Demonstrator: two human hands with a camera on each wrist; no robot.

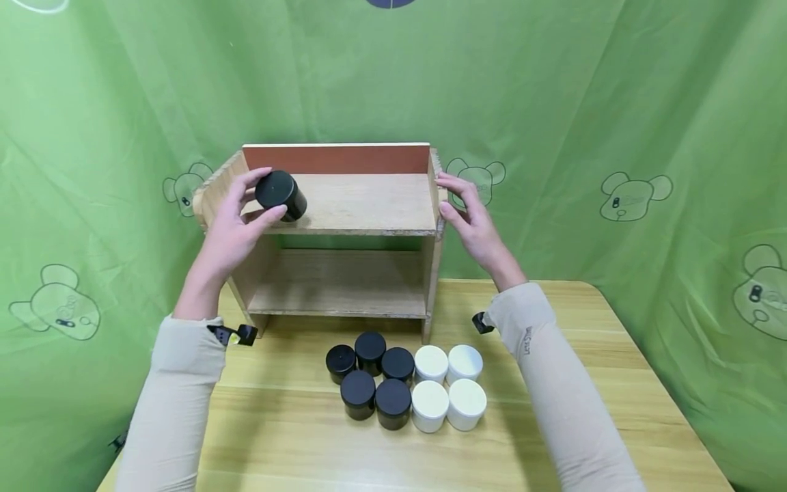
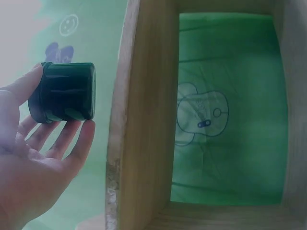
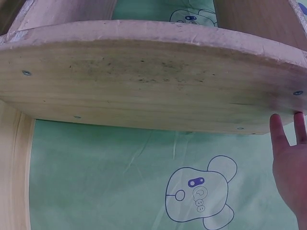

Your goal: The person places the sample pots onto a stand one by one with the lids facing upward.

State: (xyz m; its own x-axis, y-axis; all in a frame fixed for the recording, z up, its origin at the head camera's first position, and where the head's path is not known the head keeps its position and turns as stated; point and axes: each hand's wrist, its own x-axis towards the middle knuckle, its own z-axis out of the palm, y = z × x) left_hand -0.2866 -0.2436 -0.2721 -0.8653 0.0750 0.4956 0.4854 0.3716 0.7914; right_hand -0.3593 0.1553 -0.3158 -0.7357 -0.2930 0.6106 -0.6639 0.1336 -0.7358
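My left hand [image 1: 232,229] grips a black screw-lid jar [image 1: 281,195] between thumb and fingers. In the head view the jar overlaps the left end of the top board of the wooden shelf [image 1: 363,205], its lid tipped toward me. The left wrist view shows the jar [image 2: 69,92] lying sideways in the fingers, in front of the shelf's board edge. My right hand [image 1: 476,229] is at the upper right side panel, fingers extended. In the right wrist view its fingertips [image 3: 276,120] rest against the outer face of that panel.
On the wooden table [image 1: 270,424], in front of the shelf, several black jars [image 1: 358,391] stand at the left of a close group. Several white jars [image 1: 430,404] adjoin them on the right. A green curtain [image 1: 553,102] hangs behind and at both sides.
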